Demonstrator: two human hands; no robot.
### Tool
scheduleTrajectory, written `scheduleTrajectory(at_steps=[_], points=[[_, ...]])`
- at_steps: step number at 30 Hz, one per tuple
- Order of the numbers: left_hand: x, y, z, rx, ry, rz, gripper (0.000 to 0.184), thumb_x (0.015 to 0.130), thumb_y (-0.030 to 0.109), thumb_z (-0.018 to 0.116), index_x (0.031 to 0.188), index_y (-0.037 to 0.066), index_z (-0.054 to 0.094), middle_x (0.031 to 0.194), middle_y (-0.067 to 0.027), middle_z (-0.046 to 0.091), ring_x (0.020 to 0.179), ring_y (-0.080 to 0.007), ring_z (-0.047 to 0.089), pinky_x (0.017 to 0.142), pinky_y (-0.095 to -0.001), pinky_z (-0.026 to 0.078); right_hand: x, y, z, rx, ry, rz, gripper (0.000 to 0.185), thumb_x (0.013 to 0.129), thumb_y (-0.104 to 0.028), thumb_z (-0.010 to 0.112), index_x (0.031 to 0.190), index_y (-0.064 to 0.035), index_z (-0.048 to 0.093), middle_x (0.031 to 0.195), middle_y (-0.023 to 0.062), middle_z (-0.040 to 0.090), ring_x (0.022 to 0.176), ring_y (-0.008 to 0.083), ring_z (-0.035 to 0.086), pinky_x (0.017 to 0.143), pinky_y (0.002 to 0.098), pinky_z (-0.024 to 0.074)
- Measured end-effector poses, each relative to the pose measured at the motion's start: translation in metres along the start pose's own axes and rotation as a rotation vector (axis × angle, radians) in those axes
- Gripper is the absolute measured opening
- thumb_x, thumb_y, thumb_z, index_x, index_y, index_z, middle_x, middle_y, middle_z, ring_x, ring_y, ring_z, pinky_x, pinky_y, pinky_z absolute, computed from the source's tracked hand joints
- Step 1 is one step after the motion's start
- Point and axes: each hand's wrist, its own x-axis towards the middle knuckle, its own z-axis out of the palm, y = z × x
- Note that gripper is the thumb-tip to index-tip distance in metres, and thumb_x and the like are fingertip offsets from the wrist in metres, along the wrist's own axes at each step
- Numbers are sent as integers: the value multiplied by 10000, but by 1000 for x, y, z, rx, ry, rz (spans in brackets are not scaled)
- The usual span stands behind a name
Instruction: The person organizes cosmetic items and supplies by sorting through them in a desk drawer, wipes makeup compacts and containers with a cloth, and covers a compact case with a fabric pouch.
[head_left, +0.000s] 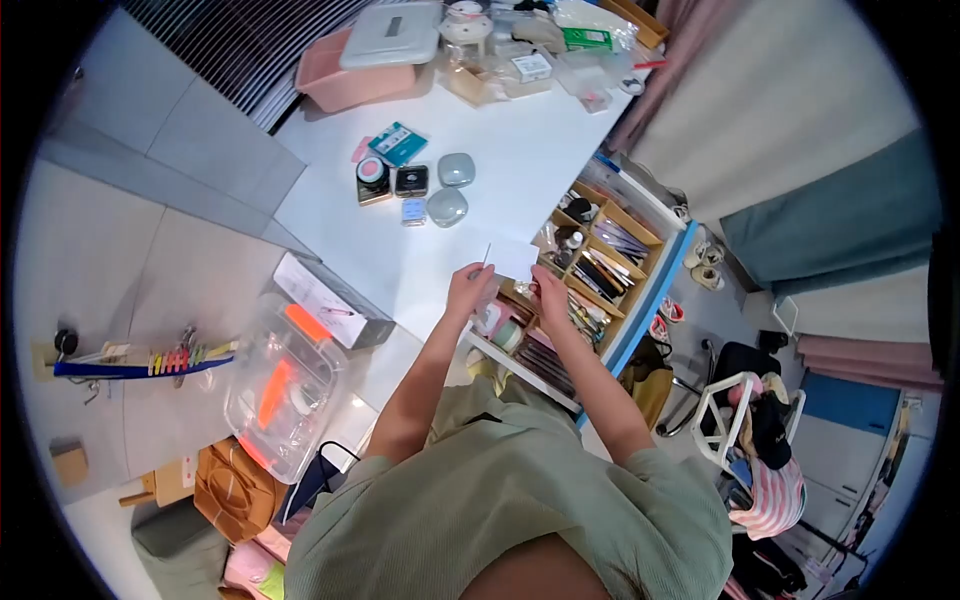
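A small white card-like sheet (513, 258) is up between my two hands, over the edge where the desk meets an open drawer (640, 262). My left hand (468, 290) is closed at its left edge, and a thin dark line, perhaps a slim stick, rises by the fingertips. At the sheet's lower right, my right hand (549, 292) has its fingers pinched together. Below the hands, wooden dividers split the drawer into compartments with pens or brushes (603, 273), small bottles (570, 242) and a round greenish item (508, 336).
On the white desk (345, 205) lie two grey-green rounded cases (451, 188), a black compact (411, 181), a round jar (371, 171) and a teal packet (398, 144). A pink bin (355, 80) with a grey lid stands behind. A clear orange-latched box (285, 395) is at left.
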Motion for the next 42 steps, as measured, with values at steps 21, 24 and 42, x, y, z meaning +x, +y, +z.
scheduleTrajectory(at_steps=[21, 24, 42], points=[[23, -70, 83, 18, -23, -208, 353, 779, 227, 593, 958, -77, 617, 669, -85, 622, 625, -130, 586, 549, -264, 446, 45, 42, -98, 289, -14, 460, 200, 853, -176, 544, 844, 18, 597, 612, 17, 565, 435, 51, 456, 348, 153, 282], [34, -84, 91, -90, -62, -146, 425, 768, 188, 583, 1117, -53, 558, 772, -85, 630, 689, -114, 580, 578, -253, 446, 68, 54, -106, 505, -68, 540, 228, 890, -220, 494, 940, -13, 576, 726, 13, 608, 535, 59, 517, 382, 162, 323], [15, -83, 73, 94, -243, -125, 242, 840, 146, 526, 1050, 40, 584, 826, -53, 583, 688, -91, 530, 578, -216, 435, 51, 40, -93, 405, -207, 428, 285, 912, -211, 449, 1149, -70, 521, 923, 72, 623, 677, 108, 577, 493, 152, 442]])
